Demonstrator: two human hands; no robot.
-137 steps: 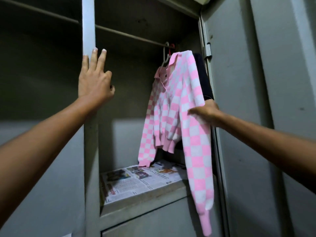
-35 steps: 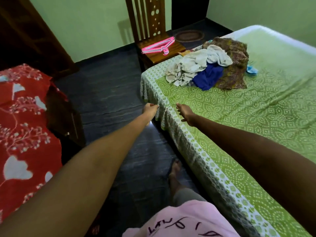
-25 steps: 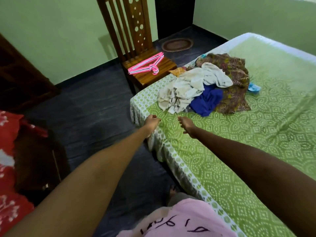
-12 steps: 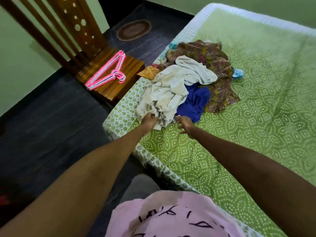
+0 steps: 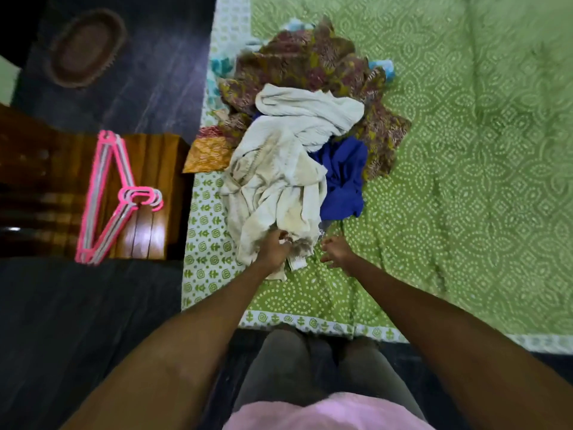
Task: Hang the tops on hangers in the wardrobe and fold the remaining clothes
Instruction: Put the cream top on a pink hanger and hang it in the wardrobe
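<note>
Viewed from above, standing at the near edge of a bed (image 5: 465, 181) covered in a green patterned sheet. Heap of clothes lying near the bed's left edge: off-white garment (image 5: 279, 169) on top and nearest, blue garment (image 5: 342, 178) just right of it and partly under it, brown patterned cloth (image 5: 313, 63) beneath and behind both, small orange patterned piece (image 5: 206, 153) at the left edge of the heap.

Left hand (image 5: 274, 248) closed on the near hem of the off-white garment, grip tight around bunched fabric; a white label showing just below the knuckles. Right hand (image 5: 338, 251) just right of that hem, fingers loosely spread, grip open and holding nothing; whether the fingertips touch the sheet or hover cannot be told.

Wooden chair (image 5: 148, 193) standing beside the bed on the left, well apart from both hands. Stack of pink hangers (image 5: 105, 197) lying flat on its seat, hooks pointing toward the bed.

Dark floor (image 5: 77, 305) left of the bed, oval mat (image 5: 85, 48) at far left. Grey trousers and pink top visible at the bottom edge.
</note>
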